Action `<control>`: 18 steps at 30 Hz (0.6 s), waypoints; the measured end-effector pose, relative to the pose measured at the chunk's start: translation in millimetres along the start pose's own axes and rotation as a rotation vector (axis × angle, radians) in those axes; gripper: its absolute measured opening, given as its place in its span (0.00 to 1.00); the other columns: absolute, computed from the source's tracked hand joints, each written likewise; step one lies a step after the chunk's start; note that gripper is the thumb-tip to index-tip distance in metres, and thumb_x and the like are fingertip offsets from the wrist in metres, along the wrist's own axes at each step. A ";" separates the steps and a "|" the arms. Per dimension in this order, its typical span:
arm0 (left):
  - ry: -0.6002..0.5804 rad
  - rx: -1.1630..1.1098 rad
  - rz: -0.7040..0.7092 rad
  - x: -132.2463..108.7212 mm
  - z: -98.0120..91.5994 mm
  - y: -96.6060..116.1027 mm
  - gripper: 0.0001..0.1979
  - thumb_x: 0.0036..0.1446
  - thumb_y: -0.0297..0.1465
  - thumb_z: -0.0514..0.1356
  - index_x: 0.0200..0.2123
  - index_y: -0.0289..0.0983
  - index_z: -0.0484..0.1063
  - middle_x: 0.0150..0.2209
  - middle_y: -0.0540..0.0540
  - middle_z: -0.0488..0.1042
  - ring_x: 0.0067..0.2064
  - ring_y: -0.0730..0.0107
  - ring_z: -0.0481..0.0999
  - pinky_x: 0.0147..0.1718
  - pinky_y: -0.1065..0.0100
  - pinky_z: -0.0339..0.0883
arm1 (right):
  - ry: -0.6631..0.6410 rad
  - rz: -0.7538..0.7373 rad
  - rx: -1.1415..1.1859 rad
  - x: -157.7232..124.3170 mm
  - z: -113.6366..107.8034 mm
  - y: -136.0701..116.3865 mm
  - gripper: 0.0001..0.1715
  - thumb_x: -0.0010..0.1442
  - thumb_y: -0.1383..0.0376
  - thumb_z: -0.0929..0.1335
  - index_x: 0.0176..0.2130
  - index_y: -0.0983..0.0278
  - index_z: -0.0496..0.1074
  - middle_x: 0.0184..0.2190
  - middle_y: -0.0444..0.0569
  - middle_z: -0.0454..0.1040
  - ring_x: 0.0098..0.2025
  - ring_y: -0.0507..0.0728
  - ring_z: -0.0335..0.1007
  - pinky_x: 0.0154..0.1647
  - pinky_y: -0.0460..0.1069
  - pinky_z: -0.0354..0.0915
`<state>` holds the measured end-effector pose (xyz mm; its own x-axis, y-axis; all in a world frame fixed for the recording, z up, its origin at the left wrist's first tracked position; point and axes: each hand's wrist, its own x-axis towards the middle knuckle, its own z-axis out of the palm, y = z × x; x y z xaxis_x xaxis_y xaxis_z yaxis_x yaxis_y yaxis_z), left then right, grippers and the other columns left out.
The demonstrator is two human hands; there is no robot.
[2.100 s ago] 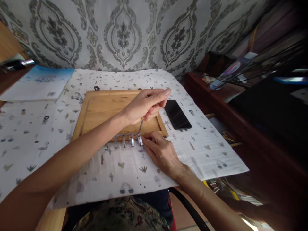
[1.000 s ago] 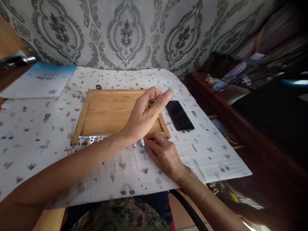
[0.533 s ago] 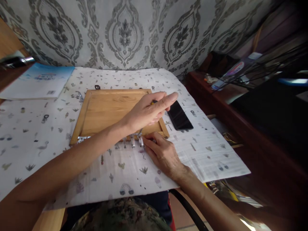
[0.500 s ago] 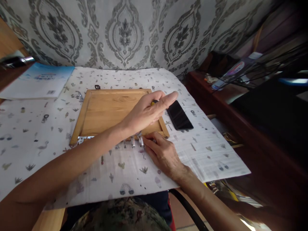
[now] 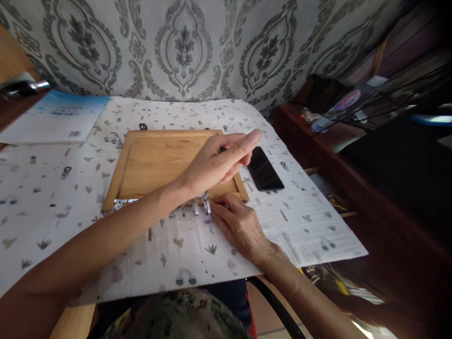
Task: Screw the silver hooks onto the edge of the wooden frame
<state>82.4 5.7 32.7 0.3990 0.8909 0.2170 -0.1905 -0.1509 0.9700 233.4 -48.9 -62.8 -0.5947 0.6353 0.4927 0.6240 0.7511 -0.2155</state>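
A framed wooden panel (image 5: 158,155) lies flat on the patterned cloth, with metal hinges (image 5: 196,207) along its near edge. My left hand (image 5: 226,157) is closed above the panel's right half, wrapped round a tool whose small dark handle end (image 5: 222,149) shows by the thumb. The rest of that tool is hidden by the hand. Against the near edge, my right hand (image 5: 238,221) has its fingers pressed together at the rightmost hinge (image 5: 206,206); the fingertips are partly hidden. Another metal hinge piece (image 5: 120,204) sits at the near left corner, partly behind my left forearm.
A black phone (image 5: 265,169) lies right of the panel. At the far left is a blue and white booklet (image 5: 56,117). A loose hinge (image 5: 117,140) rests by the panel's left side. A dark red desk (image 5: 318,146) with a bottle (image 5: 339,108) and cables stands at the right.
My left hand has turned slightly around the tool, and the yellow on the handle end no longer shows. My right hand and the panel stay in place.
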 end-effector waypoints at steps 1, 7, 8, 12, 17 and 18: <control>-0.029 -0.005 -0.014 0.5 -1.6 0.8 0.26 0.66 0.50 0.57 0.23 0.38 0.61 0.18 0.57 0.48 0.18 0.83 0.49 0.17 0.74 0.46 | -0.003 0.002 0.000 -0.1 0.4 0.1 0.14 0.70 0.70 0.62 0.44 0.65 0.78 0.37 0.53 0.77 0.37 0.56 0.76 0.35 0.48 0.74; 0.169 0.051 0.031 -5.8 1.1 1.3 0.21 0.68 0.41 0.58 0.25 0.38 0.58 0.20 0.56 0.51 0.21 0.82 0.54 0.20 0.73 0.50 | 0.006 -0.006 0.001 0.3 1.0 0.6 0.15 0.71 0.69 0.62 0.43 0.66 0.78 0.37 0.54 0.77 0.37 0.56 0.76 0.35 0.49 0.75; 0.218 0.075 0.061 -7.6 3.1 0.7 0.19 0.68 0.38 0.58 0.26 0.38 0.58 0.21 0.56 0.53 0.22 0.81 0.56 0.21 0.73 0.53 | 0.001 -0.004 0.004 0.3 0.7 0.6 0.15 0.71 0.70 0.62 0.43 0.66 0.78 0.37 0.54 0.77 0.38 0.57 0.76 0.36 0.49 0.75; 0.247 0.114 0.130 -12.4 8.6 0.3 0.14 0.68 0.37 0.58 0.29 0.40 0.61 0.22 0.55 0.58 0.25 0.77 0.60 0.25 0.70 0.58 | 0.004 -0.005 0.011 -0.2 0.4 1.0 0.15 0.70 0.71 0.62 0.44 0.66 0.78 0.38 0.54 0.77 0.38 0.56 0.75 0.36 0.49 0.74; 0.142 0.254 0.133 -12.8 2.8 4.7 0.14 0.68 0.36 0.58 0.29 0.40 0.61 0.25 0.53 0.62 0.31 0.73 0.67 0.33 0.69 0.64 | 0.001 0.000 0.017 0.2 0.6 0.9 0.14 0.70 0.70 0.62 0.43 0.66 0.78 0.37 0.54 0.77 0.37 0.56 0.75 0.36 0.49 0.74; 0.133 0.297 0.154 -12.9 1.1 5.7 0.14 0.67 0.37 0.58 0.29 0.39 0.61 0.26 0.52 0.64 0.33 0.73 0.69 0.35 0.69 0.65 | 0.005 -0.003 0.017 0.5 0.6 0.7 0.14 0.70 0.70 0.62 0.43 0.66 0.78 0.37 0.54 0.77 0.37 0.56 0.75 0.36 0.49 0.74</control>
<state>77.2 -7.1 35.6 0.2621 0.8928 0.3663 0.0371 -0.3886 0.9207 233.3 -47.9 -63.2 -0.5939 0.6319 0.4979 0.6133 0.7562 -0.2282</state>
